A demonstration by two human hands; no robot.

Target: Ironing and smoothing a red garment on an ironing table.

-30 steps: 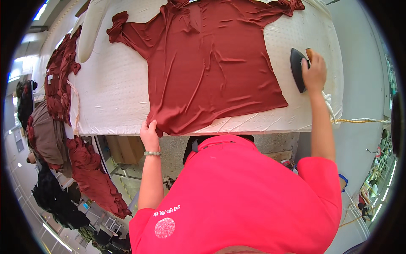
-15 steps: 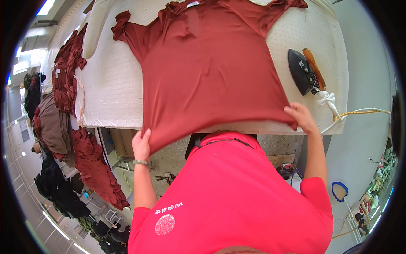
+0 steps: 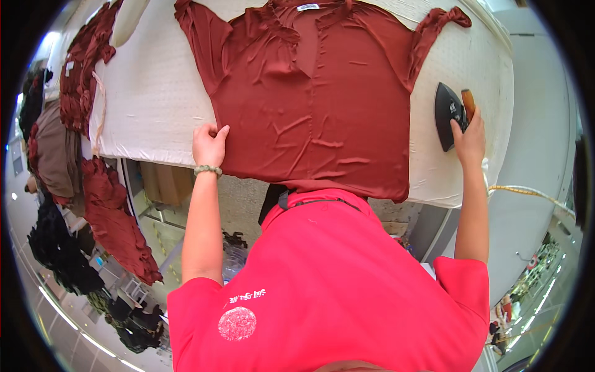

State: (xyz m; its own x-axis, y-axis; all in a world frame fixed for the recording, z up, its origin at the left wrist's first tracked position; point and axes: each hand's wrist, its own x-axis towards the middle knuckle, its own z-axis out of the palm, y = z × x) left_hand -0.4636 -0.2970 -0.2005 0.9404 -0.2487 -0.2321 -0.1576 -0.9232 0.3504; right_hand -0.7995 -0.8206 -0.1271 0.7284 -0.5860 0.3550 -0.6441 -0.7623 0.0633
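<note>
A dark red satiny blouse [image 3: 359, 93] lies spread on a padded white ironing table [image 3: 152, 111], its neckline at the far side and its hem hanging over the near edge. Creases run across its lower middle. My left hand [image 3: 209, 147], with a beaded bracelet at the wrist, pinches the blouse's left side edge near the hem. To the right of the blouse, a black iron [image 3: 445, 111] with an orange-brown handle rests on the table. My right hand [image 3: 471, 139] is closed around the near part of that handle, hiding much of it.
Bunched red garments [image 3: 87, 68] lie at the table's left end, and more red cloth [image 3: 114, 217] hangs beside it. Dark clothes [image 3: 59, 248] are farther left. A hose or cord [image 3: 527, 191] runs from near the iron off to the right.
My right hand has let go of the hem and moved to the iron's handle. The blouse has been drawn nearer and lies flatter; my left hand has shifted up along its side.
</note>
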